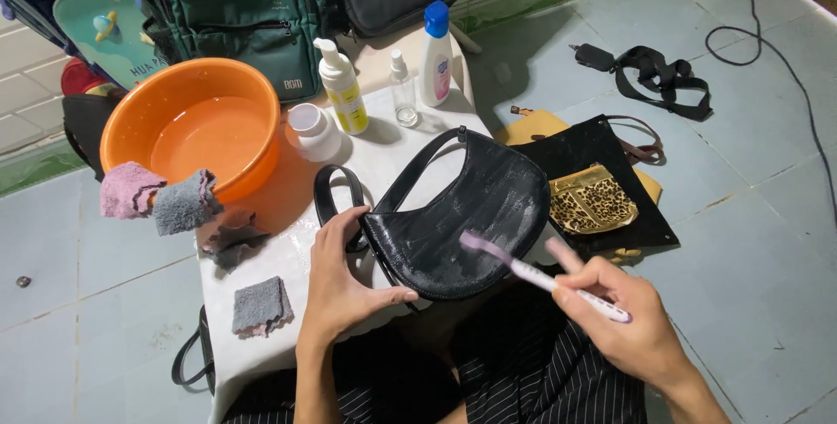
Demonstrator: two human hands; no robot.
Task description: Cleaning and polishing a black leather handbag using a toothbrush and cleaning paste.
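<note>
Right hand (641,324), toothbrush (540,278) on soapy black handbag (462,215)

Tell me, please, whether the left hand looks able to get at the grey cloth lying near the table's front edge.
Probably yes. The left hand rests on the black handbag, and the grey cloth lies just beside it on the white table, with nothing between them.
</note>
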